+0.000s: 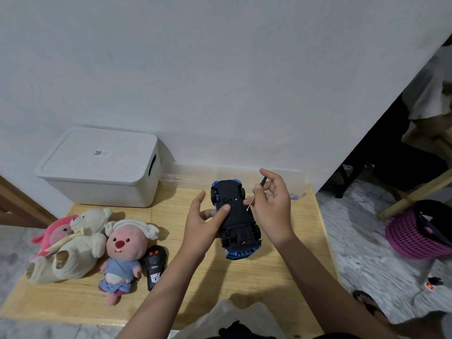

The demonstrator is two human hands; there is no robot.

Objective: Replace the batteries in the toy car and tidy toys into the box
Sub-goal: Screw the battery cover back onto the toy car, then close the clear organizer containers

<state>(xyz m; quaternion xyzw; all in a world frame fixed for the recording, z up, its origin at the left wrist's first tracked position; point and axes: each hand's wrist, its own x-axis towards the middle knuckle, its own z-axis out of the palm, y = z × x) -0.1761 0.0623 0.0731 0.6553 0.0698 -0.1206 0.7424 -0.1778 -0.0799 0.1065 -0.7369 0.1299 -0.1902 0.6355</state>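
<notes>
A blue toy car lies upside down on the low wooden table, its black underside facing up. My left hand grips its left side, with the thumb pressed on the underside. My right hand holds a thin screwdriver between its fingers, tip resting on the car's underside near the right edge. A white lidded storage box stands at the table's back left against the wall. Three plush toys lie at the front left: a pink one, a cream bear, and a pink-faced doll in blue. A black remote control lies beside the doll.
A clear plastic organiser sits along the wall behind the car. On the floor to the right are a pink basket, a power strip and a sandal. A person sits on a wooden chair at the far right.
</notes>
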